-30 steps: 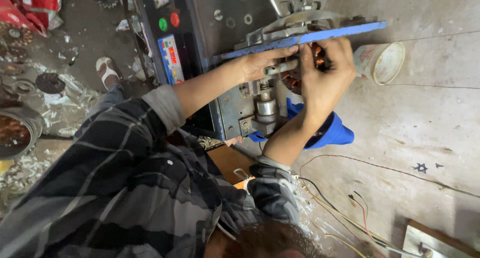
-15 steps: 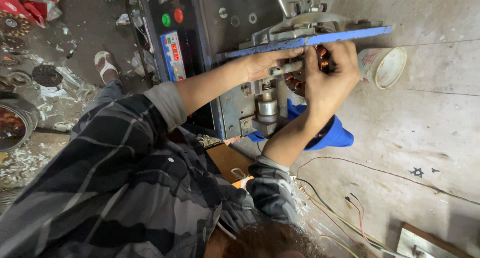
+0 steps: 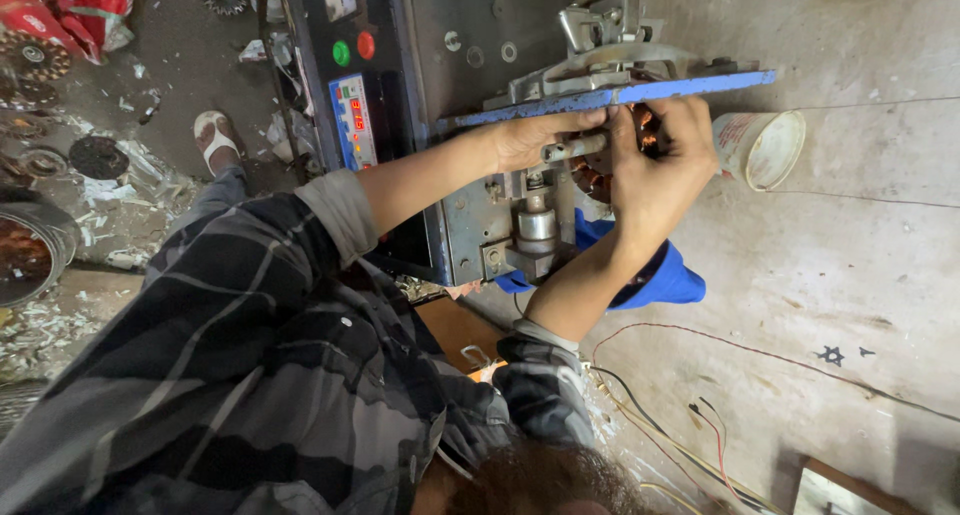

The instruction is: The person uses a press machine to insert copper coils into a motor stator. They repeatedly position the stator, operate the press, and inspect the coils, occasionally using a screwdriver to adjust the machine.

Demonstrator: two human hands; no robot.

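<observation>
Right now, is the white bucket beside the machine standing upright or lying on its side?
On its side. The white bucket lies on the concrete floor, its round open mouth facing sideways; the right hand works just beside it.

Wearing a dark grey-and-black plaid flannel shirt. Showing pushed-up sleeves with paler grey cuffs, forearms staying bare.

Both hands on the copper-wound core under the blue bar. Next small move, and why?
Probably seat the copper-wound round core squarely on the steel spindle: the left hand pinches near the shaft and the right hand cups the core, both under the blue metal bar.
</observation>
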